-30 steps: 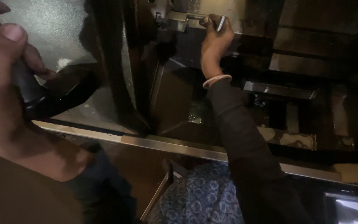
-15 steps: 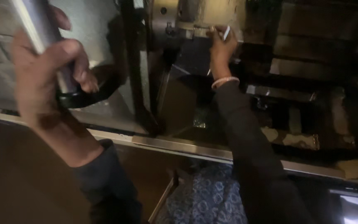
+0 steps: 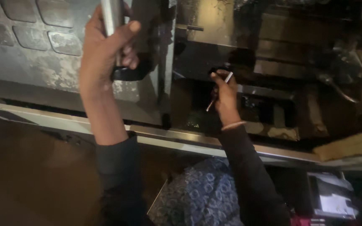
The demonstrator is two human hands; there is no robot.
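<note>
Up on the left, the left hand [image 3: 105, 54] wraps tight round a shiny bar [image 3: 112, 19]; the right hand [image 3: 225, 94] pinches a thin key [image 3: 218, 92] inside the dark machine [image 3: 273, 62], work not finished

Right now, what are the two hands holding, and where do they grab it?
The left hand grips a shiny metal bar around its shaft. The right hand holds a thin metal tool around its middle.

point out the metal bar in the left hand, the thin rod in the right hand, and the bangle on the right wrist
metal bar [image 3: 111, 16], head view, on the shiny shaft above the thumb.
thin rod [image 3: 228, 77], head view, on the light upper end beside the fingers.
bangle [image 3: 233, 124], head view, on the pale band at the sleeve edge.
</note>
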